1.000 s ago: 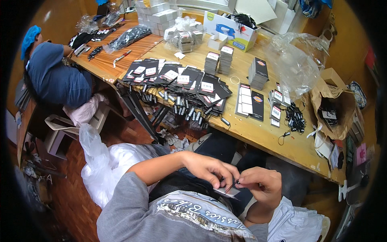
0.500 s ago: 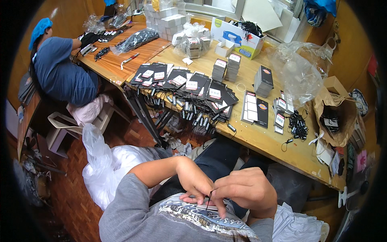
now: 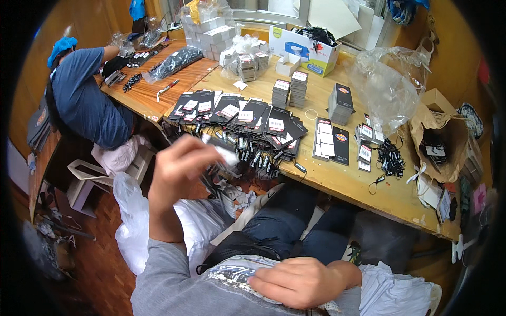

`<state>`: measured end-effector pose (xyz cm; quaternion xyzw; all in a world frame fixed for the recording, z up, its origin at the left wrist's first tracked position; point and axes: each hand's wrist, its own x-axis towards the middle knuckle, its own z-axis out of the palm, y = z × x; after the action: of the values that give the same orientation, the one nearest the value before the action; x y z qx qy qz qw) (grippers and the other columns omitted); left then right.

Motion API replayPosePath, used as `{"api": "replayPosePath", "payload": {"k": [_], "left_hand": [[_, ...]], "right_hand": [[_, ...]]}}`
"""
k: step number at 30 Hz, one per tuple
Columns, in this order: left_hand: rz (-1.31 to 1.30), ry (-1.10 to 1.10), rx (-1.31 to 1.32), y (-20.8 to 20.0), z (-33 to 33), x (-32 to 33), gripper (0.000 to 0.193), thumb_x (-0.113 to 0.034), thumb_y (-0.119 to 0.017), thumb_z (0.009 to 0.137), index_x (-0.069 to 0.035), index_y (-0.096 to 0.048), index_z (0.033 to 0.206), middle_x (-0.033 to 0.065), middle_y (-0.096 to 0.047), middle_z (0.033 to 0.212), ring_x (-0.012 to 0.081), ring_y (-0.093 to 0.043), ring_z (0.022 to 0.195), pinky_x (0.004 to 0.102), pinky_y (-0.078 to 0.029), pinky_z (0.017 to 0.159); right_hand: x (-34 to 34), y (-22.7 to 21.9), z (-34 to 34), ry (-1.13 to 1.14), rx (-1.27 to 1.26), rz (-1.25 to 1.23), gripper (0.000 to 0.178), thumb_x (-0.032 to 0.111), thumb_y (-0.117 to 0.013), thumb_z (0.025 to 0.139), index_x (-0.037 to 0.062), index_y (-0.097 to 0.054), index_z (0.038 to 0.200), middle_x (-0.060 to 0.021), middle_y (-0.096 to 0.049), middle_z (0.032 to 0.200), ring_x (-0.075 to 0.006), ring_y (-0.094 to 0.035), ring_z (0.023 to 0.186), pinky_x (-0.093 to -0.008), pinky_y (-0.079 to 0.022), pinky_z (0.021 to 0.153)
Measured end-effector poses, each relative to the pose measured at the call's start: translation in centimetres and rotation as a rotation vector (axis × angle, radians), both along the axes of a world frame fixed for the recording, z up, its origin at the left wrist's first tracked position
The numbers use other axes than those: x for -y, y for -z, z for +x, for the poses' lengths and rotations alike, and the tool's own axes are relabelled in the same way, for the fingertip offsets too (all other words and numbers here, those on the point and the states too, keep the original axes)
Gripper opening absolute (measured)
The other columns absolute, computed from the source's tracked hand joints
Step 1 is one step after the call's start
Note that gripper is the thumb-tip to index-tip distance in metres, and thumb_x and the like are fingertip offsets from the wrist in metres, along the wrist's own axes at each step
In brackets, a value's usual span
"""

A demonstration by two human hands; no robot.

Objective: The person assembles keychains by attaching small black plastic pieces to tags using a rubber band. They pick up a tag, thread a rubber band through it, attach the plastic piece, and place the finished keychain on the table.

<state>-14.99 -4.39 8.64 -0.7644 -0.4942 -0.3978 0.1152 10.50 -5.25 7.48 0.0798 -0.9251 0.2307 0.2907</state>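
My left hand is raised near the table's front edge, fingers pinched on a black-and-white hang tag that is smeared by motion. Just beyond it, a spread pile of black hang tags with white stickers lies on the table, their black strings and loops hanging over the edge. Against the front of my grey shirt, my right hand is closed with its fingers curled down. Whatever it may hold is hidden under the fingers.
Stacks of tags, a bunch of black strings and a brown paper bag stand to the right on the wooden table. Behind are a box and bagged cartons. A co-worker sits at the left.
My left hand has moved from my lap up and left to the tag pile, carrying a tag. The right hand has lowered against my shirt; the string it pinched is out of sight.
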Motion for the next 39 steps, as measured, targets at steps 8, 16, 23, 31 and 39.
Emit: {"api": "replayPosePath", "payload": {"k": [8, 16, 23, 31, 39], "left_hand": [[0.203, -0.202, 0.182, 3.4, -7.2, -6.3, 0.024, 0.014, -0.052, 0.054, 0.001, -0.053, 0.075, 0.0125, -0.06, 0.087, 0.0217, -0.057, 0.078, 0.0276, -0.045, 0.067], [0.25, -0.198, 0.173, 5.8, -9.6, -9.8, 0.024, 0.016, -0.052, 0.053, 0.002, -0.048, 0.072, 0.0101, -0.056, 0.081, 0.0222, -0.056, 0.076, 0.0275, -0.044, 0.068], [0.247, -0.153, 0.222, 3.8, -8.3, -7.7, 0.026, 0.016, -0.051, 0.052, 0.001, -0.048, 0.073, 0.01, -0.054, 0.081, 0.023, -0.055, 0.077, 0.0288, -0.043, 0.069], [-0.096, -0.352, -0.042, 8.1, -11.6, -11.3, 0.023, 0.011, -0.051, 0.055, -0.001, -0.049, 0.075, 0.0139, -0.049, 0.078, 0.0321, -0.051, 0.078, 0.0365, -0.041, 0.067], [-0.199, -0.31, -0.256, 2.8, -5.5, -11.6, 0.042, 0.017, -0.045, 0.053, -0.002, -0.058, 0.089, 0.0128, -0.053, 0.089, 0.0292, -0.046, 0.092, 0.0351, -0.038, 0.081]], "right_hand": [[-6.6, 4.5, -2.3, 0.466, -0.028, -0.185, 0.025, 0.008, -0.053, 0.072, 0.0017, -0.053, 0.096, -0.0102, -0.055, 0.091, -0.0262, -0.055, 0.079, -0.0333, -0.045, 0.069], [-6.8, 7.4, -2.0, 0.807, 0.043, -0.164, 0.032, 0.007, -0.056, 0.071, 0.0072, -0.052, 0.102, -0.0082, -0.053, 0.094, -0.0228, -0.048, 0.091, -0.0343, -0.034, 0.078], [-7.0, 6.2, -1.1, 0.852, -0.052, -0.148, 0.027, 0.006, -0.056, 0.07, 0.0082, -0.055, 0.096, -0.0063, -0.053, 0.088, -0.023, -0.048, 0.086, -0.034, -0.034, 0.076], [-7.8, 5.3, 1.3, 0.955, -0.065, -0.147, 0.02, 0.004, -0.057, 0.068, 0.0043, -0.057, 0.088, -0.0098, -0.056, 0.086, -0.0262, -0.049, 0.085, -0.0346, -0.037, 0.076], [-18.4, 3.7, 8.3, 1.287, 0.087, -0.003, 0.021, 0.003, -0.06, 0.064, -0.0002, -0.059, 0.085, -0.0146, -0.057, 0.088, -0.0286, -0.05, 0.085, -0.0354, -0.039, 0.077]]}}
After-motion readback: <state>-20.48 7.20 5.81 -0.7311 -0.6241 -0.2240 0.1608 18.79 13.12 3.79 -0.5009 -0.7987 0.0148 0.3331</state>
